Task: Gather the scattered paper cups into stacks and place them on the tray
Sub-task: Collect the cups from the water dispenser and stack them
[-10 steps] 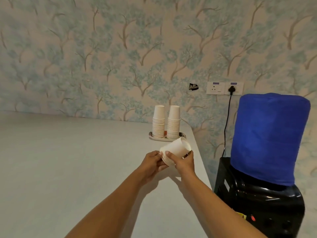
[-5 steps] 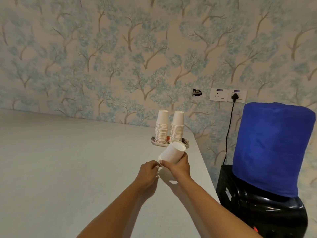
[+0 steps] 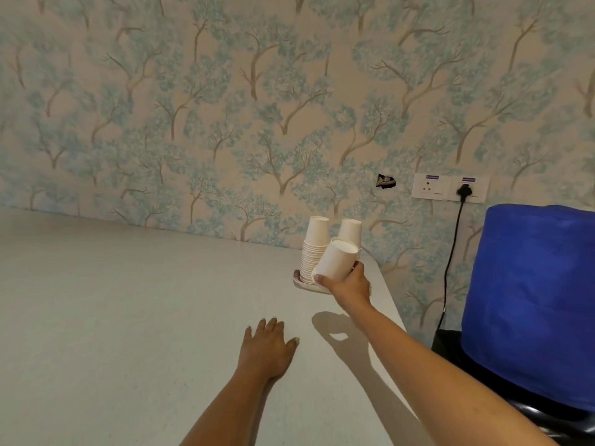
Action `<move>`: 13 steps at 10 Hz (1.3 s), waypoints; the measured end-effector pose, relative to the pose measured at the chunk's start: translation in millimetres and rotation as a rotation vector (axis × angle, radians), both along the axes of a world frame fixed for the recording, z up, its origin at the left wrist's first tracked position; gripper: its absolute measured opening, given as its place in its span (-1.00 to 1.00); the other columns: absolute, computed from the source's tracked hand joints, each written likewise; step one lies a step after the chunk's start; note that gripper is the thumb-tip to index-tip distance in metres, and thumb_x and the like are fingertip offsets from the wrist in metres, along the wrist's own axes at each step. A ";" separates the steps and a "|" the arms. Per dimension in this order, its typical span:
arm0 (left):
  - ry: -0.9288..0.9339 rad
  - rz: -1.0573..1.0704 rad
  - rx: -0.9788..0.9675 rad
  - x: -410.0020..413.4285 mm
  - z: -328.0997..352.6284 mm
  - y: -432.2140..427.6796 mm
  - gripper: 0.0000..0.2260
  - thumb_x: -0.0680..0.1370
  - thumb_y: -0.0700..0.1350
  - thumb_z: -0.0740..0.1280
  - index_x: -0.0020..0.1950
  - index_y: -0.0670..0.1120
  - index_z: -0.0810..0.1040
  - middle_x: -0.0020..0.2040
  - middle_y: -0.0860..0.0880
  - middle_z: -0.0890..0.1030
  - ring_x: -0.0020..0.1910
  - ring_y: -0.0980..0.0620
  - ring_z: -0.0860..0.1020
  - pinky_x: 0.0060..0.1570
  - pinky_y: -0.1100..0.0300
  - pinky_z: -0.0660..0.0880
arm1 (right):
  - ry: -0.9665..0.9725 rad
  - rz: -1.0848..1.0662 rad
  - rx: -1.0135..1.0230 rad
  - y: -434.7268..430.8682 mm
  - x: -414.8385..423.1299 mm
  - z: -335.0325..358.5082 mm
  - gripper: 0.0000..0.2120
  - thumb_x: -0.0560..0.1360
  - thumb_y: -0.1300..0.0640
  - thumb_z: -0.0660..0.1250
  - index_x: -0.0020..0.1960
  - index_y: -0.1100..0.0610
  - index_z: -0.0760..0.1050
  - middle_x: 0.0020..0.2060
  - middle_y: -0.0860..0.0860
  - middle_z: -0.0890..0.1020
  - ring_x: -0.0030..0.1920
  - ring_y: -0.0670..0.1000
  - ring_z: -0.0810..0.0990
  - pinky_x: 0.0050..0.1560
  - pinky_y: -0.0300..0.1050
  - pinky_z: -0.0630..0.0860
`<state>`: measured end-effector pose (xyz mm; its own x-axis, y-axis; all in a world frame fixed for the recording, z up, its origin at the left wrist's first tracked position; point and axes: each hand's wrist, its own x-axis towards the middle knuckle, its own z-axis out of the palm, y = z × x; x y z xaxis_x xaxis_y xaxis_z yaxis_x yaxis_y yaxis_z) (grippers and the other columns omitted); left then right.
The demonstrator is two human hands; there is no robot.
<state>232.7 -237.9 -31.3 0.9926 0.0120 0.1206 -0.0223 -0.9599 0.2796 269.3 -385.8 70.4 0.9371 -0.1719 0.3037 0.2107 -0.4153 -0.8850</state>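
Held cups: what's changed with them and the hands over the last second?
The left hand let go of the held cups and dropped back, now open low over the table. The right hand alone grips them and has carried them forward to the tray, tilted, in front of the two stacks. The stacks and tray stayed put.

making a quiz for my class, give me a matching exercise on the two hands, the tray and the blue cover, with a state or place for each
Column one:
1 left hand
2 right hand
3 tray
4 blue cover

Column two:
a grips tilted cups
b stands right of the table
c fingers straight, holds nothing
d bears two upright cup stacks

Pairs: 1-c; 2-a; 3-d; 4-b
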 end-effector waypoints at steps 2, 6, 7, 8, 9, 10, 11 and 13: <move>0.035 -0.032 0.031 20.9 4.1 3.4 -0.44 0.59 0.19 -0.10 0.51 -0.07 -0.01 0.54 -0.05 0.01 0.52 -0.04 -0.07 0.47 -0.09 -0.14 | -0.067 -0.023 0.057 10.0 48.0 34.2 -0.27 0.32 0.08 0.51 0.34 0.23 0.20 0.29 0.19 0.45 0.26 0.22 0.44 0.21 0.09 0.42; 0.001 -0.030 0.039 55.1 0.7 6.3 -0.42 0.58 0.20 -0.11 0.51 -0.08 0.00 0.54 -0.05 0.00 0.52 -0.05 -0.08 0.46 -0.12 -0.17 | -0.177 -0.070 -0.063 41.6 133.2 93.0 -0.30 0.37 0.03 0.46 0.33 0.23 0.17 0.30 0.19 0.42 0.27 0.21 0.43 0.20 0.09 0.42; 0.002 -0.039 0.043 59.1 1.2 6.1 -0.42 0.58 0.20 -0.11 0.51 -0.08 -0.01 0.55 -0.05 -0.01 0.52 -0.05 -0.08 0.46 -0.13 -0.17 | -0.164 -0.071 -0.071 46.7 149.0 93.2 -0.31 0.38 0.03 0.45 0.33 0.24 0.17 0.30 0.19 0.41 0.27 0.21 0.43 0.21 0.10 0.42; 0.003 -0.034 0.052 60.9 0.0 6.1 -0.42 0.57 0.21 -0.12 0.51 -0.07 -0.01 0.55 -0.05 -0.01 0.52 -0.05 -0.09 0.46 -0.13 -0.17 | -0.151 -0.084 -0.062 50.5 163.4 91.0 -0.30 0.38 0.04 0.45 0.34 0.23 0.16 0.31 0.19 0.40 0.27 0.21 0.43 0.22 0.10 0.41; 0.005 -0.031 0.063 61.5 -1.5 6.2 -0.41 0.57 0.21 -0.12 0.51 -0.07 -0.02 0.55 -0.05 -0.01 0.52 -0.06 -0.09 0.46 -0.14 -0.17 | -0.152 -0.098 -0.061 52.5 175.6 89.2 -0.31 0.38 0.06 0.45 0.33 0.24 0.15 0.31 0.20 0.40 0.28 0.22 0.42 0.23 0.10 0.40; 0.008 -0.029 0.064 62.0 -1.8 6.1 -0.41 0.57 0.22 -0.13 0.51 -0.07 -0.02 0.55 -0.04 -0.02 0.52 -0.06 -0.09 0.46 -0.14 -0.18 | -0.159 -0.115 -0.063 50.9 187.1 87.2 -0.32 0.39 0.07 0.45 0.33 0.24 0.15 0.31 0.21 0.39 0.28 0.23 0.41 0.25 0.11 0.40; 0.001 -0.032 0.066 61.7 -2.6 5.5 -0.41 0.57 0.22 -0.13 0.51 -0.07 -0.03 0.55 -0.04 -0.02 0.52 -0.05 -0.10 0.45 -0.14 -0.18 | -0.131 -0.123 -0.075 49.7 196.9 80.9 -0.32 0.39 0.07 0.44 0.33 0.25 0.14 0.31 0.22 0.39 0.29 0.23 0.41 0.24 0.10 0.39; 0.005 -0.031 0.076 61.4 -2.6 5.9 -0.41 0.57 0.22 -0.14 0.51 -0.07 -0.04 0.55 -0.05 -0.03 0.52 -0.06 -0.11 0.45 -0.15 -0.19 | -0.016 -0.104 -0.114 53.4 209.1 60.5 -0.32 0.42 0.07 0.42 0.35 0.27 0.10 0.33 0.25 0.36 0.30 0.25 0.39 0.26 0.09 0.36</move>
